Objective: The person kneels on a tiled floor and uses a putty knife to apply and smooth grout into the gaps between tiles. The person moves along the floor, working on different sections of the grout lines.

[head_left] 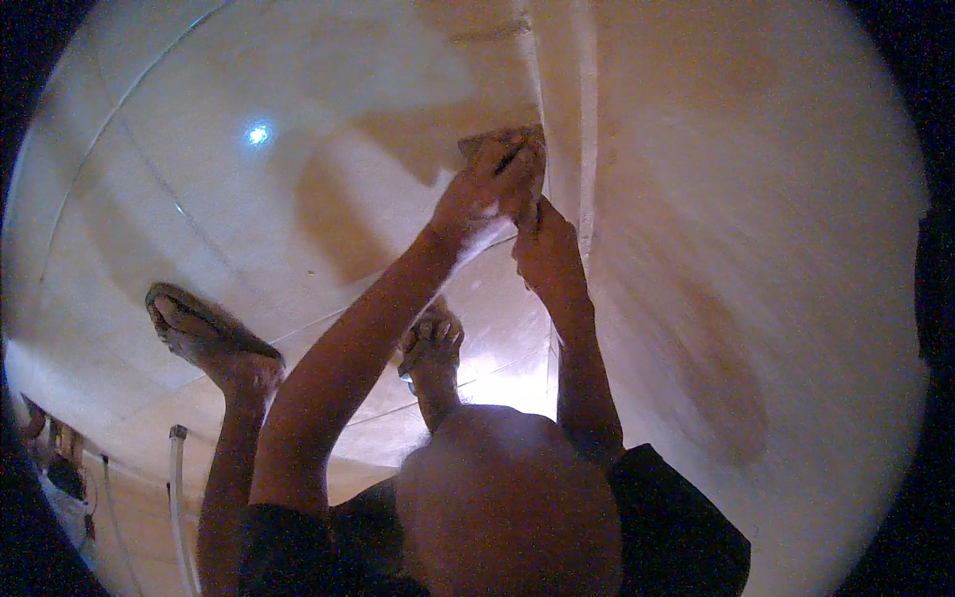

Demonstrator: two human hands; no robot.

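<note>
My left hand (494, 179) reaches far forward to the corner where floor and wall meet. Its fingers are closed on a flat, dark brown piece (525, 139), which looks like a cloth or pad pressed against the floor beside the wall; dim light and shadow hide its exact kind. Just behind it, my right hand (550, 249) is by the wall with its fingers curled, close to the left hand's fingers. Whatever the right hand may hold is hidden.
A pale wall (686, 328) rises along the right, with a ledge strip at its foot. My sandaled feet (204, 333) rest on the light tiled floor (229, 199). A pale upright pole (177, 497) stands at lower left, near unclear items.
</note>
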